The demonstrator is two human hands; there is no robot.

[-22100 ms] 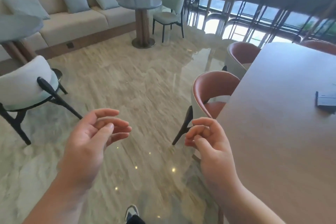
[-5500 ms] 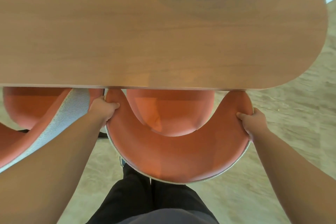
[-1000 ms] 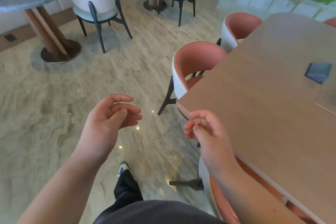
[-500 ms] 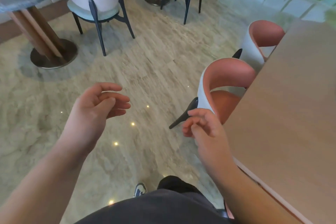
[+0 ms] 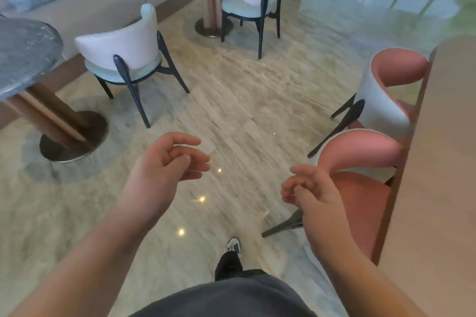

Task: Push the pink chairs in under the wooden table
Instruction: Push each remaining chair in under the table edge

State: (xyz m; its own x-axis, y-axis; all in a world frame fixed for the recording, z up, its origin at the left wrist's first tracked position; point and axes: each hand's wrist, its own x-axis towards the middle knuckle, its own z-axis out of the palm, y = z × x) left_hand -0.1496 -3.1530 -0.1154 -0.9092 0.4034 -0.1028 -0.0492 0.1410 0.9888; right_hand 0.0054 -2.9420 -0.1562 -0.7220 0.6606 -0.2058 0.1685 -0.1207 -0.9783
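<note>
A person's left hand [image 5: 164, 162] and right hand [image 5: 313, 194] hang empty over the marble floor [image 5: 231, 100], fingers loosely curled, touching neither chair. The near pink chair [image 5: 360, 188] sits just beyond the right hand at 3 o'clock, its seat partly under the wooden tabletop [image 5: 438, 188]. A second pink chair [image 5: 386, 90] stands beside it at 1 o'clock, also at the tabletop's edge.
</note>
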